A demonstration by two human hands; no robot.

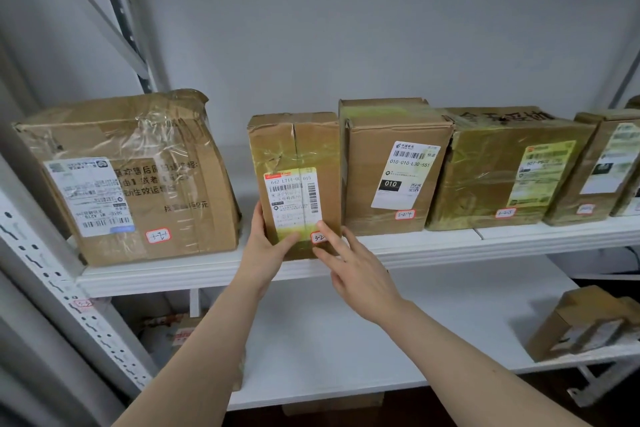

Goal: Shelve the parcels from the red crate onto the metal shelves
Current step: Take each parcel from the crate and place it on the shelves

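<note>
A tall taped cardboard parcel with a white barcode label stands upright on the white metal shelf, between a big box and a row of others. My left hand grips its lower left edge, thumb across the front. My right hand has straight fingers touching the lower right corner, next to a small red-framed sticker. The red crate is out of view.
A large crumpled box sits at the left. To the right stand several labelled boxes, tight together. The lower shelf carries a small box at the right and some packets at the left. A perforated upright frames the left side.
</note>
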